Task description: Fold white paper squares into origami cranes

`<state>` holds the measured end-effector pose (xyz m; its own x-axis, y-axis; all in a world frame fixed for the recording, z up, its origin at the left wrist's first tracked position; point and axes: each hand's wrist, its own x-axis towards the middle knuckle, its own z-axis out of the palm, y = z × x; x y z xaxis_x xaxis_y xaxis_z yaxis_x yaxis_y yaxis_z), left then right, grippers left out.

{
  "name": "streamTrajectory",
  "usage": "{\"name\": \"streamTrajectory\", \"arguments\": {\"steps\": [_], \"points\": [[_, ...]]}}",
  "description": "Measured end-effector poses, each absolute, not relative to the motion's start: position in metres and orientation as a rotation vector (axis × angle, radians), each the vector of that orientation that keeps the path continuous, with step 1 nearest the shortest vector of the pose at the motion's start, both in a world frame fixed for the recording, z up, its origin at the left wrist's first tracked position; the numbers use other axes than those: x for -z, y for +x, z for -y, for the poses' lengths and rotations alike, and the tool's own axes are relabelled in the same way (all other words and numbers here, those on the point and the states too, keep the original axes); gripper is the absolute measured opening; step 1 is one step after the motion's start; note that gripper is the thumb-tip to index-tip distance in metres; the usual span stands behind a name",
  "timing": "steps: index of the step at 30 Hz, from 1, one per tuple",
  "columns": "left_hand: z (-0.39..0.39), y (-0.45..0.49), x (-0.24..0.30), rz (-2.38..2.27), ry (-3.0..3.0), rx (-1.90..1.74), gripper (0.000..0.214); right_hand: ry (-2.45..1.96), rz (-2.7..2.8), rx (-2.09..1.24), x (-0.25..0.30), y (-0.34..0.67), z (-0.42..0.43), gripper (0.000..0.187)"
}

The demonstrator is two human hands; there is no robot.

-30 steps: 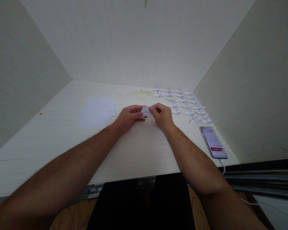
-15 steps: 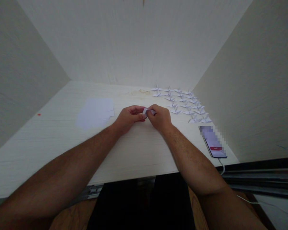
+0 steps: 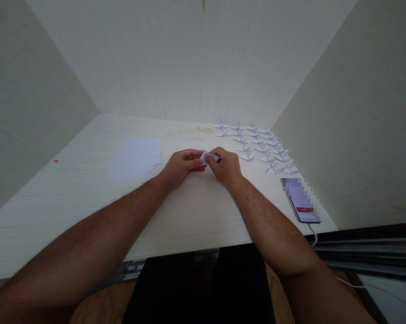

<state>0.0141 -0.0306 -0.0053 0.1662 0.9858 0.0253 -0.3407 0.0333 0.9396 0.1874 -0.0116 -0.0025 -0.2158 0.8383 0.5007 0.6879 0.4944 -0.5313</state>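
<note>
Between my two hands is a small folded piece of white paper (image 3: 203, 158), above the middle of the table. My left hand (image 3: 182, 167) pinches its left side between thumb and fingers. My right hand (image 3: 226, 164) grips the right side, with the thumb pressed on the paper's face. Fingers cover much of the paper, so its full shape is hidden. Right of my right hand, several white folded paper cranes (image 3: 264, 158) stand in rows. Left of my left hand lies a spread of white paper sheets (image 3: 135, 157).
A phone (image 3: 299, 200) lies near the table's right front corner, with a white cable (image 3: 313, 235) running off the edge. Walls close in the white table (image 3: 196, 216) at the back and on both sides. A brownish stain (image 3: 204, 129) marks the tabletop's rear.
The folded paper has turned slightly and now shows a broader, flatter face between my fingers. My right thumb has shifted a little over it. Both arms stay nearly in place.
</note>
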Motion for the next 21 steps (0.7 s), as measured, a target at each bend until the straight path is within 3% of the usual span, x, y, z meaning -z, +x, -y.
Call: {"name": "streamTrajectory", "arguments": {"steps": [21], "points": [[0.0299,0.0122,0.0081,-0.816,1.105,-1.158,0.038,-1.302,2.04,-0.088,-0.0054,0.1839,0.0158,0.019]]}}
